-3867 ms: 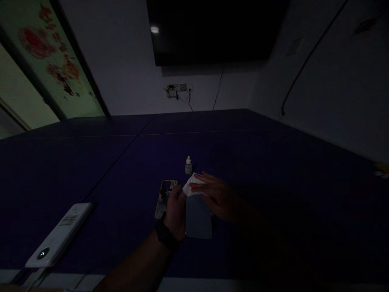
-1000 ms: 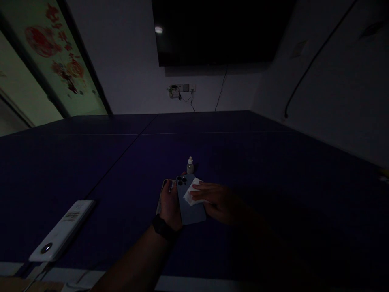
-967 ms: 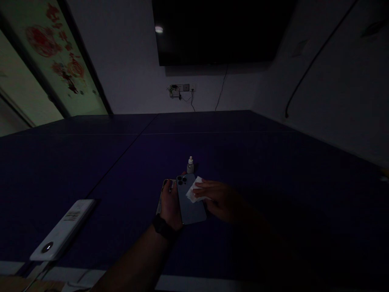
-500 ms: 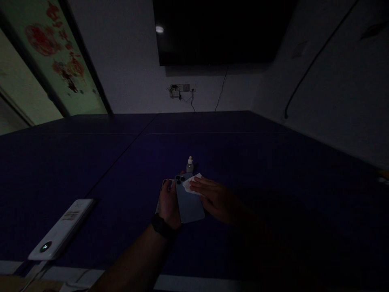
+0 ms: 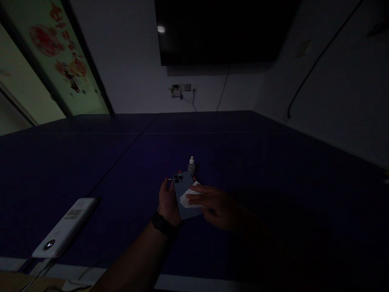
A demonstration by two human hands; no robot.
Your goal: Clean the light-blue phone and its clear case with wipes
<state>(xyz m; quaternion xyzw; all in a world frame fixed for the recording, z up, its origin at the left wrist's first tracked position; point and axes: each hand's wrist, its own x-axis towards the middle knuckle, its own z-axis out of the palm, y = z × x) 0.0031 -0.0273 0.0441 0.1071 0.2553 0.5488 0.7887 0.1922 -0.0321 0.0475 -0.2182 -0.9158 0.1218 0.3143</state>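
Note:
My left hand [image 5: 168, 202], a dark watch on its wrist, grips a blue-grey smartphone [image 5: 183, 187] whose back and camera lenses face up. Over the lower half of that back, my right hand [image 5: 212, 205] presses a folded white tissue [image 5: 189, 199] under its fingers. Just beyond the phone's top edge stands a small clear bottle [image 5: 191, 167] with a white dropper cap. In the earlier frame a second flat object, perhaps a case, shows beneath the left hand; now it is mostly hidden.
The dark blue table [image 5: 121, 174] spreads all around. At the left lies a white power bank [image 5: 65, 227] with cables at its near end. A large dark television [image 5: 225, 32] hangs on the wall above a power outlet [image 5: 182, 88].
My right hand has slid the tissue down the phone's back, from beside the lenses to the lower half. The left hand keeps hold of the phone, and the view has shifted slightly.

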